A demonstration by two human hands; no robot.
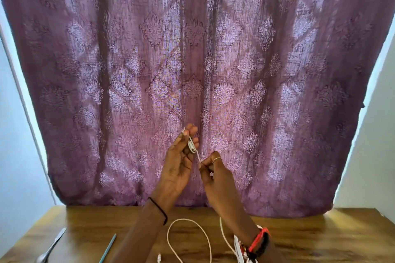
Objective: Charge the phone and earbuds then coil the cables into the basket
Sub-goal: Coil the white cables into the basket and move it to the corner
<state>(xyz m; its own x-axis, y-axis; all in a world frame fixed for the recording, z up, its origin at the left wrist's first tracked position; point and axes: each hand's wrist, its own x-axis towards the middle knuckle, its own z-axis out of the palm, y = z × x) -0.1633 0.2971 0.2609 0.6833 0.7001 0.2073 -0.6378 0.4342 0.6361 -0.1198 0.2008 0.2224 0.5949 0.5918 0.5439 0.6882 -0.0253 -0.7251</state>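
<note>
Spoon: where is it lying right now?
In the head view, the spoon lies on the table at its near left corner, just left of the teal stick.

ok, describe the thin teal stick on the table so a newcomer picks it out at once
Find the wooden table under the purple curtain and look at its near left corner. Just right of the metal spoon lies the thin teal stick, slanting up to the right. It is straight and coloured, whereas the spoon is silver and the white cable farther right is looped.
</note>
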